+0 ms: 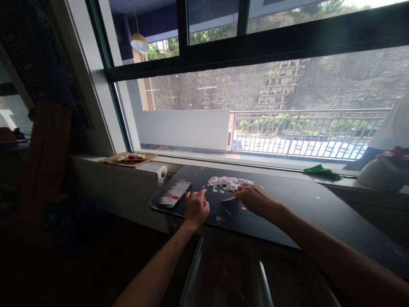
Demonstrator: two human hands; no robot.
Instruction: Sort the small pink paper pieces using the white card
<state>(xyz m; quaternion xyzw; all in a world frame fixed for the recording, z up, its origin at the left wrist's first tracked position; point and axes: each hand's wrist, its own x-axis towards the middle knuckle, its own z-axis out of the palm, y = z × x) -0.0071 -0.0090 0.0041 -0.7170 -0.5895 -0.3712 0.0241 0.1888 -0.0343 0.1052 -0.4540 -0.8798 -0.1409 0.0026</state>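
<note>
On the dark table, my left hand is close to the front edge, palm down. Its fingers are partly bent and apart, with no held object visible. My right hand is closed around one end of a thin, pale, blade-like strip, whose exact kind I cannot make out. That strip points left, low over the tabletop. Just beyond both hands lies a heap of small white and pinkish paper-like scraps. Left of my left hand is a phone with its screen lit, partly blurred out.
Below the table's front edge stands a clear plastic bin, its contents dim. A green cloth rests on the windowsill at right. Cardboard with colourful items lies on the left sill, above a white radiator. A large window rises behind.
</note>
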